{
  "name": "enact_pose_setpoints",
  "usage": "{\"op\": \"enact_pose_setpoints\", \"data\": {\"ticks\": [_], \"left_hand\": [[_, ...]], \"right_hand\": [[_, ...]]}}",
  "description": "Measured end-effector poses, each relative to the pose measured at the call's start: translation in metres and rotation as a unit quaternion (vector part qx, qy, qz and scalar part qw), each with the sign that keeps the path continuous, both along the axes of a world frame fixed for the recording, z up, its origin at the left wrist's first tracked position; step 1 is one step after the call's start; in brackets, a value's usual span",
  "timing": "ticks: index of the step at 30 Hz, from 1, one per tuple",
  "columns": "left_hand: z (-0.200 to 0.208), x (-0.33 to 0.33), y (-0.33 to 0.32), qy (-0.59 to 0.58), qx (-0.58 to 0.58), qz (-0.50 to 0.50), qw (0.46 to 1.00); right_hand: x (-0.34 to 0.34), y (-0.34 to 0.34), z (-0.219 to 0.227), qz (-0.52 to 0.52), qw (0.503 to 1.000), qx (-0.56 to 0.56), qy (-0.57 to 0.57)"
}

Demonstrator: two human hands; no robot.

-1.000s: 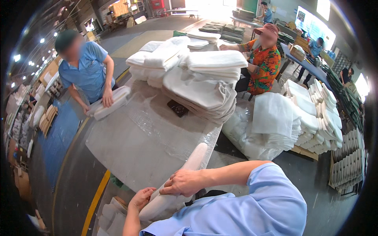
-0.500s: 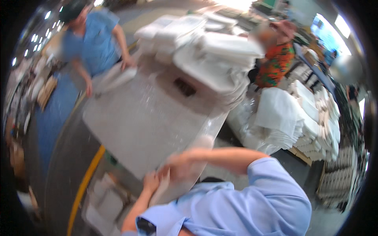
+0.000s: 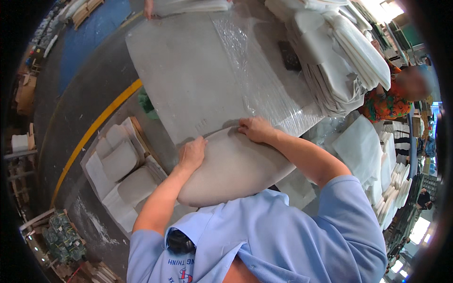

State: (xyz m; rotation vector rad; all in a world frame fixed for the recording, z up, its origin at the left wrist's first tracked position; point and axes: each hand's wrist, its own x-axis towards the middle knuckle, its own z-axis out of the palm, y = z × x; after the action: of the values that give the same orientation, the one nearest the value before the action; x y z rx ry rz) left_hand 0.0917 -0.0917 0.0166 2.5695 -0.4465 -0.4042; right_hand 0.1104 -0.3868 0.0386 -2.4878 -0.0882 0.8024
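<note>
A smooth grey cushion [image 3: 236, 165] with a rounded near edge lies against my front, overlapping the near edge of the grey table [image 3: 188, 85]. Curled over the cushion's far left corner is my left hand [image 3: 192, 153], closed on the edge. My right hand [image 3: 255, 129] pinches the same far edge further right, its fingertips partly hidden by the hand itself. Clear plastic film [image 3: 245, 70] covers part of the tabletop beyond my right hand.
Stacked pale cushions [image 3: 325, 52] stand at the table's far right, beside a dark rectangular object [image 3: 289, 55]. A person in a patterned shirt [image 3: 384, 106] is behind them. More cushions [image 3: 120, 158] lie low at left. Another person's hand [image 3: 148, 8] shows at the far edge.
My hands were close together and blurred; now they are spread along the cushion's far edge, and the cushion shows broadly. The view has turned, shifting the stack and co-workers outward.
</note>
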Motion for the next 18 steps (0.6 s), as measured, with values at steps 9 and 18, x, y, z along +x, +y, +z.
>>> {"op": "enact_pose_setpoints", "data": {"ticks": [9,18], "left_hand": [[-0.028,0.004,-0.002,-0.076,-0.027,0.012,0.997],[0.017,0.011,0.03,-0.064,-0.11,0.136,0.983]], "right_hand": [[-0.009,0.0,-0.021,-0.057,0.989,0.035,-0.133],[0.016,-0.038,0.011,-0.114,0.981,0.132,-0.087]]}}
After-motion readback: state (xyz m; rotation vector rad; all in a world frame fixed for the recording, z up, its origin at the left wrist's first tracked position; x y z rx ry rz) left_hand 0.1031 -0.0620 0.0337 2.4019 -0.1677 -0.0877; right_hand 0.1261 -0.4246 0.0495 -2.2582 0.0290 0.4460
